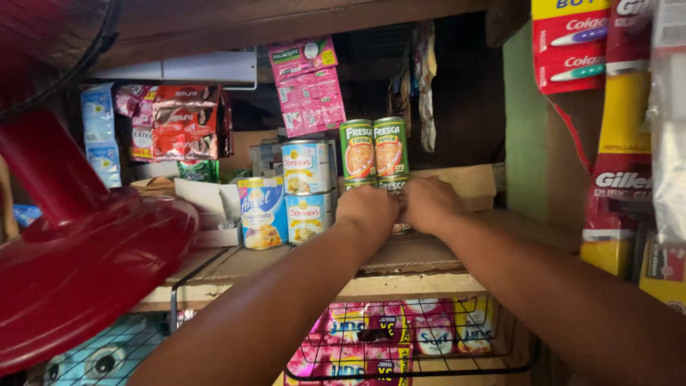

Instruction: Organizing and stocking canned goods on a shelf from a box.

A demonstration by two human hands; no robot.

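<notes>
Red fan (78, 250) nearest, both hands prob. gripping green cans (374, 154)

2 green cans with orange labels (373, 154) stand side by side on the shelf (400, 268), atop a lower row that both hands partly cover. Left of them, 2 white-and-blue cans (306, 187) are stacked, beside a blue-and-yellow can (262, 212). Pink sachet strips (307, 84) hang above; red sachets (184, 121) hang farther left. Red-and-yellow hanging cards (623, 143) fill the right edge. Pink sachets (371, 336) lie in a wire basket (522, 357) below.
</notes>
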